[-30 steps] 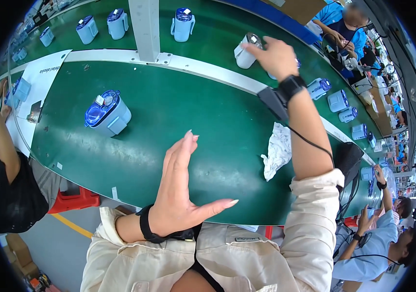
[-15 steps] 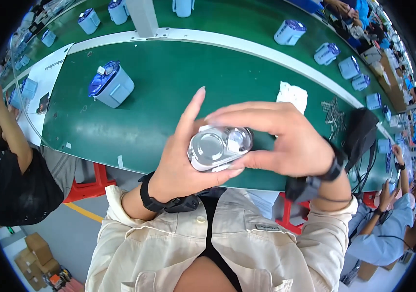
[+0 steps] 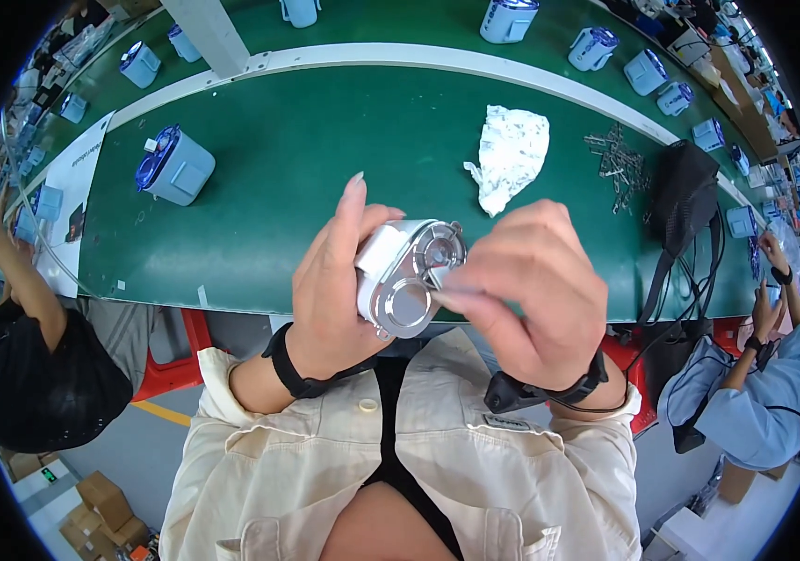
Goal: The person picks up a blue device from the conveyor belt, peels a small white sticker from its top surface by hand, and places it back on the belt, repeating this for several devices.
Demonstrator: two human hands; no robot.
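My left hand (image 3: 330, 294) is wrapped round a silver and white two-lobed canister (image 3: 386, 257) with a shiny metallic top, tilted so that its top faces me. Two round caps show on that top, one larger and plain, the other with a ringed centre. My right hand (image 3: 545, 299) is at the right side of the top, thumb and forefinger pinched close to the edge between the two caps. Whatever the pinch holds, perhaps a small pale piece, is too blurred to name.
A light blue canister with a dark blue lid (image 3: 185, 173) stands at the left of the green table (image 3: 325, 140). Crumpled white cloth or paper (image 3: 512, 154), a heap of small metal parts (image 3: 619, 168) and a black bag (image 3: 685, 187) lie right. People sit at both sides.
The canister has turned in my left hand and tilted toward me. My right hand has drawn back from round it to a pinch at its right edge. The view has shifted.
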